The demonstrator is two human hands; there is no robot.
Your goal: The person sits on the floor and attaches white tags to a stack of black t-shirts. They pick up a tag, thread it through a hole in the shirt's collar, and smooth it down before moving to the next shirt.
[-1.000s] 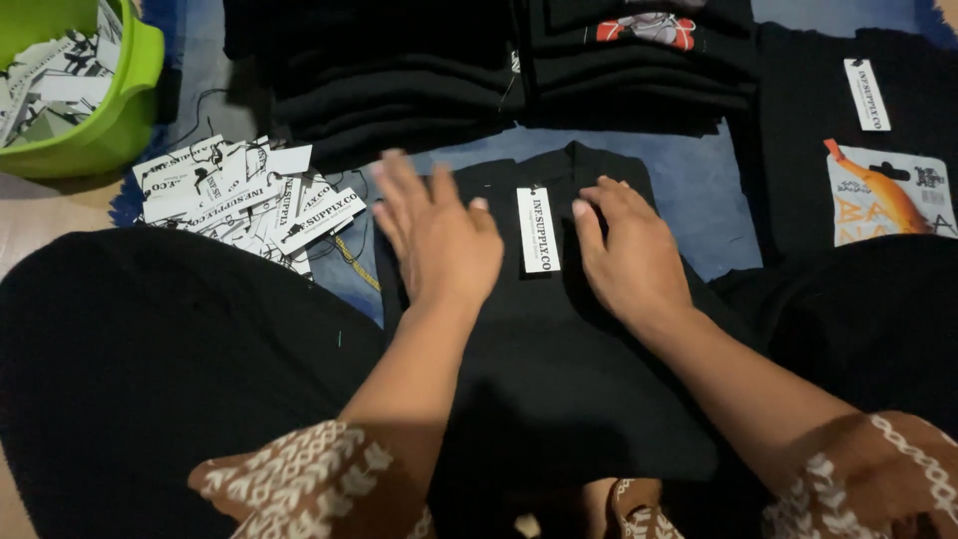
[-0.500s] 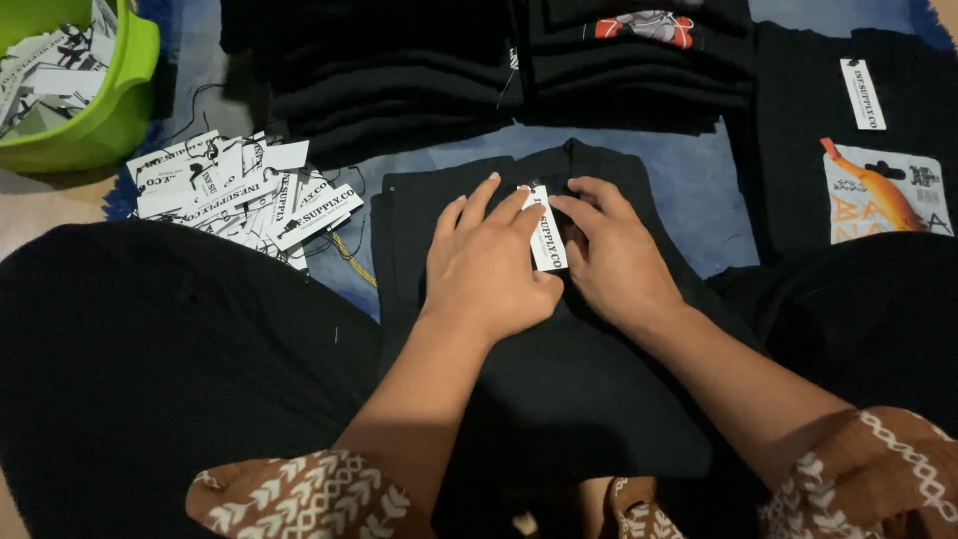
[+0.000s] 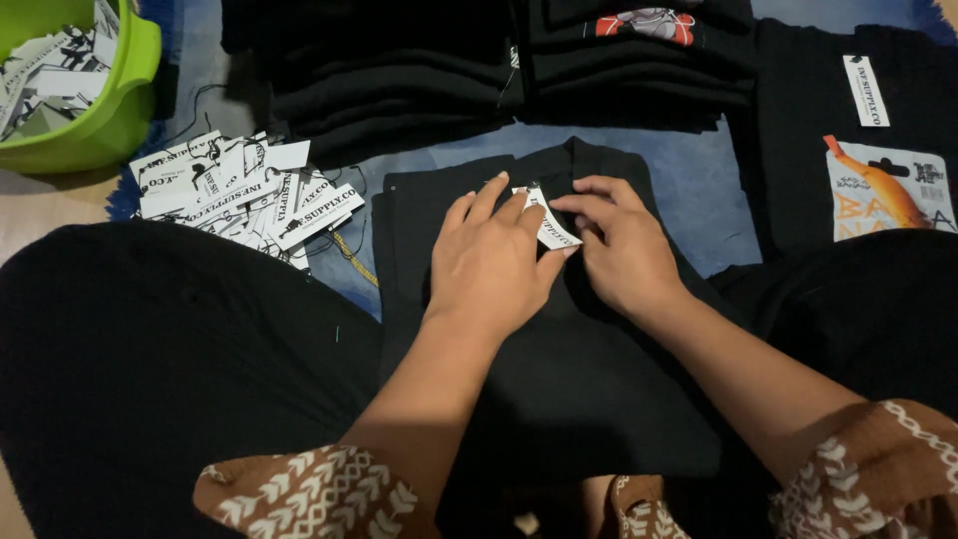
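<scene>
Both hands met over a folded black garment (image 3: 559, 399) of soft knit cloth. The left hand (image 3: 494, 265) and right hand (image 3: 624, 250) pinched a small white rectangular paper tag (image 3: 552, 222) at the collar, fingers closed on it. Loose white tags (image 3: 239, 190) lay heaped just left.

Dim indoor light, cool cast, soft and diffuse from above. Black folded garment (image 3: 559, 389) and dark stacks (image 3: 389, 70) lose fold detail in shadow. White tag (image 3: 551, 222) and pile of tags (image 3: 239, 190) brightest, near clipping. Green basin (image 3: 120, 110) saturated. Soft shadow under left hand (image 3: 494, 260). Mild softness and grain at frame edges; centre sharp.
</scene>
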